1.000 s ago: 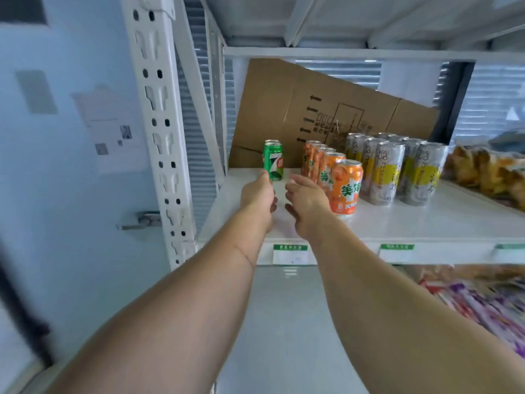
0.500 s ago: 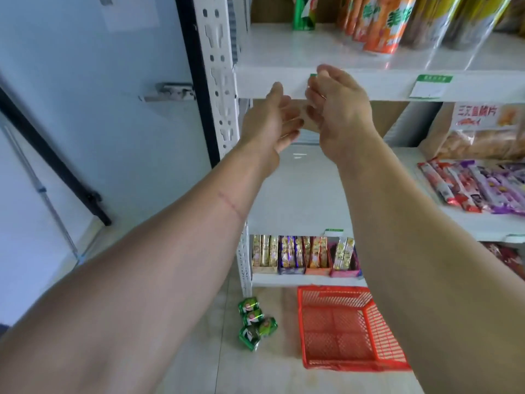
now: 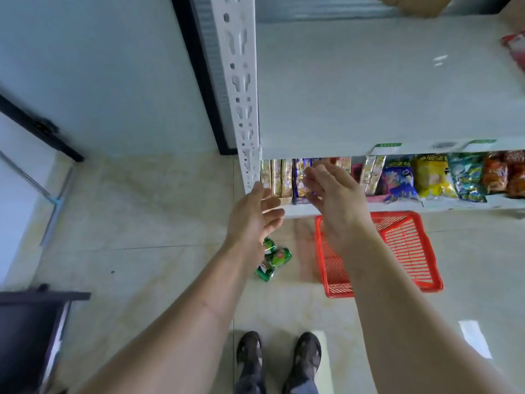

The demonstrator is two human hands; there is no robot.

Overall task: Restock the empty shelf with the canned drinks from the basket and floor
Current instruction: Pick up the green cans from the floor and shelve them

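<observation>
Green drink cans (image 3: 275,260) lie in a small cluster on the tiled floor, partly hidden behind my left wrist. To their right a red plastic basket (image 3: 412,251) sits on the floor with nothing visible inside it. My left hand (image 3: 252,217) and my right hand (image 3: 332,194) are stretched out side by side above the floor, fingers relaxed, holding nothing. A wide white shelf board (image 3: 383,89) lies bare at the upper right.
The white perforated shelf post (image 3: 241,81) stands left of the board. Snack packets (image 3: 426,177) fill the bottom shelf behind the basket. A dark piece of furniture (image 3: 31,331) is at the lower left. My shoes (image 3: 278,354) show at the bottom.
My view has tilted down from the top shelf with its cans to the floor. Both hands have dropped with it, from the shelf edge to above the green cans and basket, still holding nothing.
</observation>
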